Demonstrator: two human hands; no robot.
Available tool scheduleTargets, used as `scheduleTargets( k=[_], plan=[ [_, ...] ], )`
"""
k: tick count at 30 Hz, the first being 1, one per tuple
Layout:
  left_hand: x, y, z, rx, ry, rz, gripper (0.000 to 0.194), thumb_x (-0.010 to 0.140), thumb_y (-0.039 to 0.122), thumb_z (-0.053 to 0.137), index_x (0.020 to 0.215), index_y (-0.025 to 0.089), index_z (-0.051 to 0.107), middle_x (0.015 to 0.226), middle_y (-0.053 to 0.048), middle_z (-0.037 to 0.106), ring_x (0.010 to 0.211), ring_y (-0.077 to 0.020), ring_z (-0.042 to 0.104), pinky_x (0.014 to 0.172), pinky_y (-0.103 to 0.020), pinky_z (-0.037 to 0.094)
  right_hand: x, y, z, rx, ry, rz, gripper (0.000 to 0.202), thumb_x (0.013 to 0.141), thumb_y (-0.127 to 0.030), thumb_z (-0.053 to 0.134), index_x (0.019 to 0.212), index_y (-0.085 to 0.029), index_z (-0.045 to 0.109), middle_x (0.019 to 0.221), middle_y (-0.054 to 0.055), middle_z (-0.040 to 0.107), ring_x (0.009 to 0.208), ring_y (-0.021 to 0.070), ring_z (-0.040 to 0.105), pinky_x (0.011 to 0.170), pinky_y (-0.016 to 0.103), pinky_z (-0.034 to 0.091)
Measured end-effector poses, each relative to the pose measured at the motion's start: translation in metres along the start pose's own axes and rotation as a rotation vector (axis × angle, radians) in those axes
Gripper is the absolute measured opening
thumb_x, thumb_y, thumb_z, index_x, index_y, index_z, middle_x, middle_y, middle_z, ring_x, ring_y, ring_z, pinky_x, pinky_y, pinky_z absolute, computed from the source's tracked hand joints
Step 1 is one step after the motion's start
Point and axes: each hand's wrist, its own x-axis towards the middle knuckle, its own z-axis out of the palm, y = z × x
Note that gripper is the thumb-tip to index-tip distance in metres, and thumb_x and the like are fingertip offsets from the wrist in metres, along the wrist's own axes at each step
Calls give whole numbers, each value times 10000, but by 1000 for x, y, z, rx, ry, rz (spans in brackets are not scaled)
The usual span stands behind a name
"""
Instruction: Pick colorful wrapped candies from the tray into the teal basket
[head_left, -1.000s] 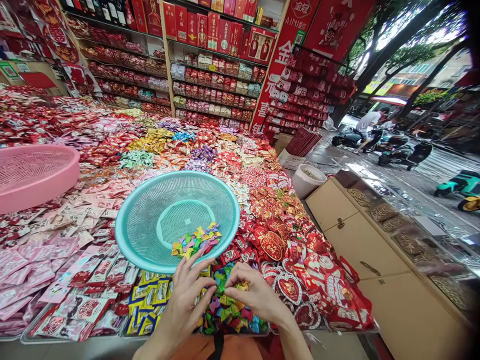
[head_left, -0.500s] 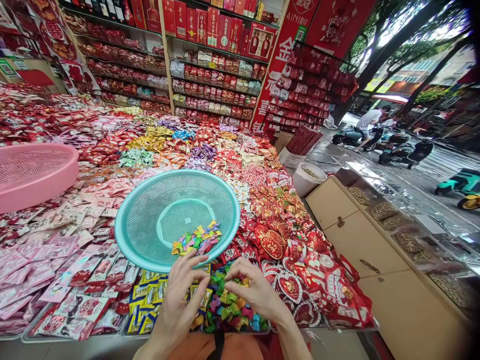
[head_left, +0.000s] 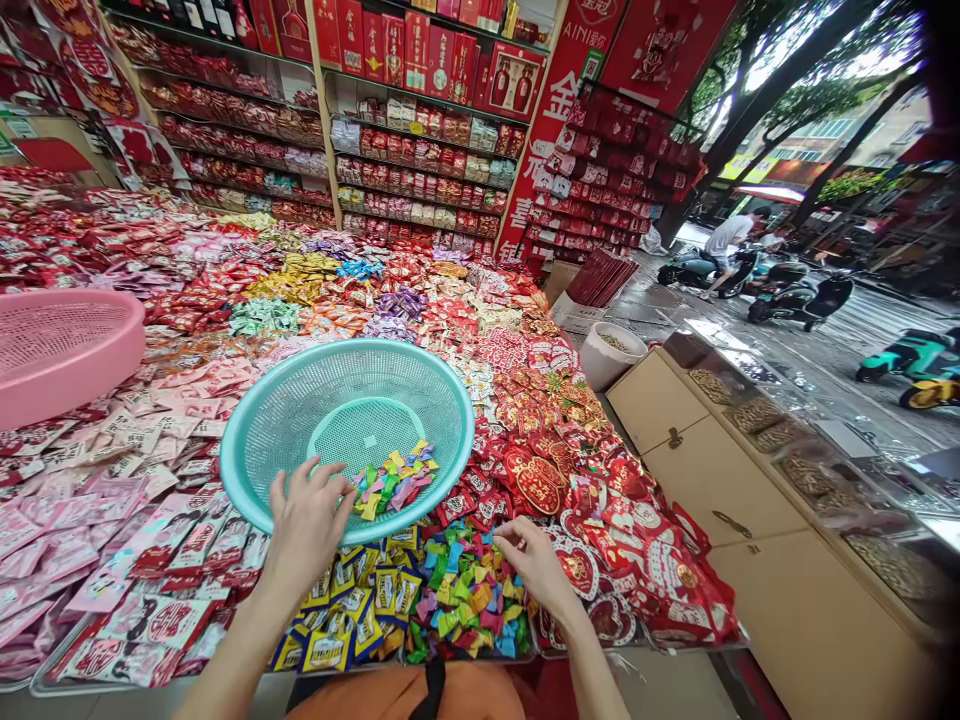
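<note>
My left hand hangs over the near rim of a teal mesh basket, its fingers spread and nothing seen in them. Small colourful wrapped candies lie in a pile in the near right part of the basket. My right hand is at the right edge of a tray of the same kind of bright candies, fingers bent; whether anything is between its fingertips is hidden. Yellow and blue packets lie left of those candies, below my left hand.
A pink basket stands at the left among many packets. Red heart-shaped packets lie to the right. Beyond are stocked shelves, a white bucket and a tan cabinet. A person is by scooters outside.
My left hand has moved left and up to the basket's rim. My right hand has shifted right, off the middle of the colourful candies, which now show more.
</note>
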Motion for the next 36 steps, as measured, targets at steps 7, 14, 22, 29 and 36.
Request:
scheduleTargets(
  k=[7,14,22,29,36],
  plan=[
    [1,9,7,-19,-127,26,284,862,364,502,708,254,714,1013,-90,741,1096,-357,587,998,-682,242,3,27,6,-99,75,25,485,876,-584,500,573,-209,555,638,16,522,670,190,492,689,322,389],
    [-7,13,5,-70,-103,-8,306,878,433,488,860,268,745,1068,-93,736,1123,-330,586,1020,-651,250,18,30,18,-194,-54,3,245,841,-323,589,1044,-250,704,906,49,595,904,234,545,808,349,415],
    [-18,2,-5,-123,43,-52,236,857,410,531,839,271,721,1050,-89,737,1142,-318,589,1018,-615,295,33,29,28,-295,-135,12,147,802,-218,594,869,-233,724,882,43,597,937,243,529,815,347,399],
    [-22,-5,-5,-170,94,-63,261,862,418,518,846,258,724,1054,-109,730,1135,-350,590,993,-656,305,28,21,18,-288,-133,13,86,783,-211,579,767,-216,664,881,38,609,916,233,528,810,345,404],
    [-21,0,-6,-191,44,-22,232,860,394,530,870,264,722,1085,-99,727,1164,-338,576,1004,-647,302,17,-14,-10,83,-44,16,288,804,-482,619,758,-199,651,779,31,620,722,184,536,704,328,438]
  ],
)
